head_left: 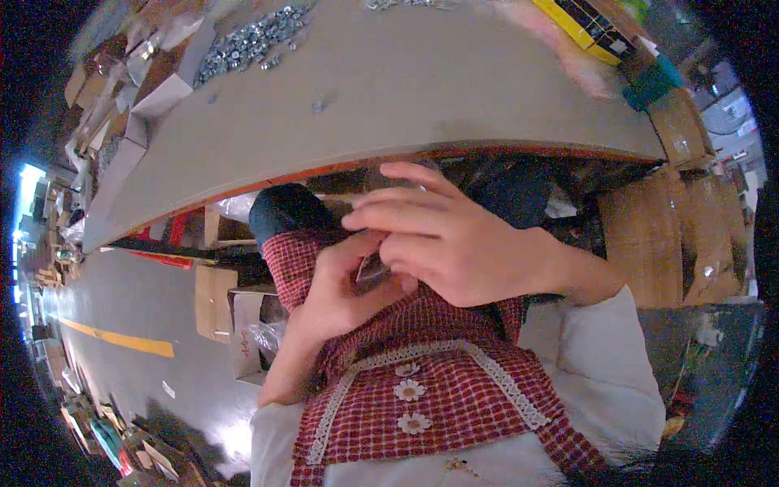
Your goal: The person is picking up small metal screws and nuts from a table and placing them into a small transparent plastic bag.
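My hands meet above my lap, just in front of the table edge. My left hand (337,286) is curled, thumb and fingers closed around what looks like a small clear plastic bag (372,270). From the other side my right hand (450,239) bends over it, its lower fingers pressed against the bag and the left fingertips, its index finger raised a little. Most of the bag is hidden by the fingers, and I cannot make out anything inside it. Under the hands is a red checked apron (406,329) with lace trim and flower buttons.
A grey tabletop (389,97) spans ahead, with a heap of metal fasteners (251,39) at far left beside a white carton (162,96). A yellow box (580,28) lies at far right. Cardboard boxes (645,235) stand right, and an open carton (247,337) sits below left.
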A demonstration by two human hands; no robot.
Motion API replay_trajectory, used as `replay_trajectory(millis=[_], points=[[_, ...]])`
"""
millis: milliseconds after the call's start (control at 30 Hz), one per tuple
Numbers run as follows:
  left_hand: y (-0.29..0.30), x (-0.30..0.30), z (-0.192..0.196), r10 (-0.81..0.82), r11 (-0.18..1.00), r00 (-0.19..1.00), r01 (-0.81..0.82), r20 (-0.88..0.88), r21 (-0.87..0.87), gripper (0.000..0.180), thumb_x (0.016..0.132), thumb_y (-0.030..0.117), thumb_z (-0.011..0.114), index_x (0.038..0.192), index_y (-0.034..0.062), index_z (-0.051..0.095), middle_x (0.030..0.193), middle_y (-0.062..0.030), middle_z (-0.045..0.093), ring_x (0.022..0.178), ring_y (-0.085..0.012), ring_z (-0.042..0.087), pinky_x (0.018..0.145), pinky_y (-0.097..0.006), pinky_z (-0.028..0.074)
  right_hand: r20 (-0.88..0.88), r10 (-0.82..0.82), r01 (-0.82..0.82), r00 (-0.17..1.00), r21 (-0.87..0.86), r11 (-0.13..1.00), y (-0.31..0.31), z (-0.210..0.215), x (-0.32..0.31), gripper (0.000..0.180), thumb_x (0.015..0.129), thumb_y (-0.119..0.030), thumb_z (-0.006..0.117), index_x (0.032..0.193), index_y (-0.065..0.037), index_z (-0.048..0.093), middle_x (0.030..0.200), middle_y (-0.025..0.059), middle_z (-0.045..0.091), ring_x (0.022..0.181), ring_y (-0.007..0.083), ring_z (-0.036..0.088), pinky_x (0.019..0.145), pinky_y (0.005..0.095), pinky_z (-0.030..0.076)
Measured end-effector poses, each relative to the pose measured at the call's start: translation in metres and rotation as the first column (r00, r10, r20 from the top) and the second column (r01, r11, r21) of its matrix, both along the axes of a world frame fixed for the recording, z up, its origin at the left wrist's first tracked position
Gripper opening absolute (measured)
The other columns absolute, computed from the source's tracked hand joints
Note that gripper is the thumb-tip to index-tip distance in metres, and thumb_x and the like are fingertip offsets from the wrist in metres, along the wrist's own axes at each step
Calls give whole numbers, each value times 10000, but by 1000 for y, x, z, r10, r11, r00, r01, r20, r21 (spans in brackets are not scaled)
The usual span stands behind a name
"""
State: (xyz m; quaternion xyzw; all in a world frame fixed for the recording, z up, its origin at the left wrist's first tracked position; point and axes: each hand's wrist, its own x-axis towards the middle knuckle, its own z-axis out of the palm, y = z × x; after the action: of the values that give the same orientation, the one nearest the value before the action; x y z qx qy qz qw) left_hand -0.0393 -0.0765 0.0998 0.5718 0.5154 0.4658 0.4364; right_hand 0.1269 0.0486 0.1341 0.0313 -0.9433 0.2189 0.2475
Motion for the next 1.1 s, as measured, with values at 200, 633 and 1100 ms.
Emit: replay_trajectory(millis=[200,633,1100], points=[[10,1,15,324,899,929,-243,-179,363,197,856,-25,681,1048,-68,659,1009,-161,690,1002,-277,666,906,-345,506,-30,-313,307,949,-124,943,1,12,20,119,841,-115,658,928,-50,611,1013,124,640,982,341,616,859,420,518],[16,30,41,330,923,918,-264,-220,282,61,783,-53,644,835,-24,627,844,-119,677,766,-208,654,714,-298,504,-131,-320,276,938,-275,921,-9,2,38,195,853,-135,626,1022,-66,557,998,165,602,963,396,578,826,498,475],[71,74,48,90,945,990,-51,-107,322,41,781,-60,610,811,-33,602,839,-123,669,815,-197,631,778,-290,485,89,-396,378,914,-543,750,-1,4,116,168,851,-179,690,884,-60,577,745,73,590,691,221,609,617,339,481]])
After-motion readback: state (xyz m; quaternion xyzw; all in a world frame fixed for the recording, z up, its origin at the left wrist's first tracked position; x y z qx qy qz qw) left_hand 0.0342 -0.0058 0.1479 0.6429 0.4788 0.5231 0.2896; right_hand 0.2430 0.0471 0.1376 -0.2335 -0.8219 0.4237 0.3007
